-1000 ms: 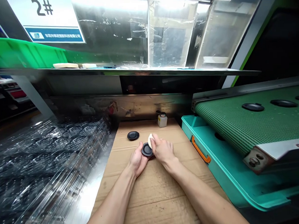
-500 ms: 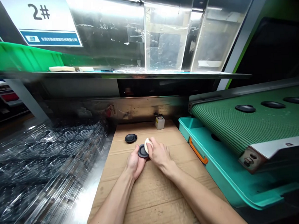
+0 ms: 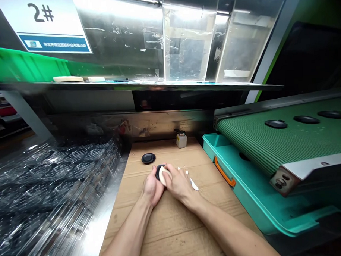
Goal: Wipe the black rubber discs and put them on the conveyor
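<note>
In the head view my left hand (image 3: 152,186) cups a round black plastic lid (image 3: 158,171) from below, with the thumb along its near side. My right hand (image 3: 178,184) pinches a round cream-white sponge pad (image 3: 164,176) and presses it flat over the lid, covering most of its face. Beyond my left hand, a second black lid (image 3: 148,158) lies on the cardboard sheet (image 3: 174,232). Just right of my right hand lies a slim white object (image 3: 194,185), partly hidden by the fingers; I cannot make out its kind.
A small bottle with a dark cap (image 3: 181,139) stands at the cardboard's back. Clear plastic trays (image 3: 49,184) are stacked at left. To the right are a teal bin (image 3: 254,199) and a green conveyor belt (image 3: 307,138) carrying black lids. A metal shelf (image 3: 169,85) runs above.
The sponge pad has tipped from edge-on at the lid's right side to lying across it. My right hand has shifted slightly left, and the slim white object beside it now shows.
</note>
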Demonstrator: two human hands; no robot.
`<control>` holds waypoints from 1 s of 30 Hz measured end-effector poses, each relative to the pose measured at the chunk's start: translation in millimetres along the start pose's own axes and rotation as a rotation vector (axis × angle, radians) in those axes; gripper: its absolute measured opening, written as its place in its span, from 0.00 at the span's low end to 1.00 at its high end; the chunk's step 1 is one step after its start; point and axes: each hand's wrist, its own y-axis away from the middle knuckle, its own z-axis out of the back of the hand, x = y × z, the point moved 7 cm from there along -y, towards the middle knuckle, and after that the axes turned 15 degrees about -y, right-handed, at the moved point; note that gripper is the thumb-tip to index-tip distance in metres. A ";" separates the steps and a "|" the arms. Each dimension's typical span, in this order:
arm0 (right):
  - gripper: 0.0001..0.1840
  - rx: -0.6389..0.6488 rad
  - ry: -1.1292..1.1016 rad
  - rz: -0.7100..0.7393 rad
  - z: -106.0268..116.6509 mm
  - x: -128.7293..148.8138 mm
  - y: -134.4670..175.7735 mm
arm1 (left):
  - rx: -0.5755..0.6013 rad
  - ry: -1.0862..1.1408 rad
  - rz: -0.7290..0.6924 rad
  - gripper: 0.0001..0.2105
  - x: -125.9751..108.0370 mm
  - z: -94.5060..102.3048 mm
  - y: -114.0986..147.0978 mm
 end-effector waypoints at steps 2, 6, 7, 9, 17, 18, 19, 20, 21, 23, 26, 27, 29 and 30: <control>0.20 -0.054 0.056 -0.072 5.8 -7.9 -0.2 | -0.017 -0.003 -0.010 0.17 -1.3 -1.3 0.5; 0.19 -0.032 0.082 0.053 2.7 0.6 -1.3 | 0.012 -0.021 0.036 0.16 2.1 -5.3 1.7; 0.18 -0.028 0.090 0.062 1.9 1.5 -2.4 | 0.018 -0.023 0.041 0.16 2.7 -5.5 1.6; 0.19 -0.062 0.107 0.000 4.8 -3.4 -5.9 | 0.012 -0.030 0.030 0.17 2.4 -4.4 0.3; 0.16 0.016 -0.210 0.008 12.9 -21.0 -7.9 | -0.011 -0.001 0.014 0.17 0.1 2.3 -5.9; 0.16 0.027 -0.272 0.004 14.5 -24.5 -9.0 | -0.006 -0.008 0.022 0.17 0.9 1.5 -5.8; 0.15 0.034 -0.334 -0.004 15.6 -27.9 -10.7 | 0.001 -0.022 0.030 0.17 2.1 0.1 -5.4; 0.15 0.039 -0.397 -0.015 15.7 -30.6 -12.7 | 0.013 -0.043 0.032 0.17 3.2 -1.9 -4.8; 0.15 0.040 -0.464 -0.028 14.8 -32.7 -14.7 | 0.028 -0.067 0.024 0.16 3.9 -4.4 -3.9; 0.15 0.046 -0.599 -0.050 9.8 -33.4 -17.7 | 0.067 -0.115 -0.014 0.14 4.2 -9.9 -1.5; 0.13 0.097 -0.698 -0.044 -0.8 -28.2 -17.8 | 0.072 -0.151 -0.059 0.13 3.6 -12.2 1.8; 0.12 0.125 -0.684 -0.045 -3.3 -27.1 -17.0 | 0.059 -0.151 -0.058 0.13 3.6 -11.2 2.5; 0.10 0.200 -0.608 -0.084 -5.8 -29.3 -14.6 | 0.035 -0.143 -0.040 0.13 3.9 -8.8 3.0; 0.10 0.239 -0.561 -0.121 -5.4 -32.7 -13.4 | 0.030 -0.139 -0.029 0.13 4.0 -8.1 2.9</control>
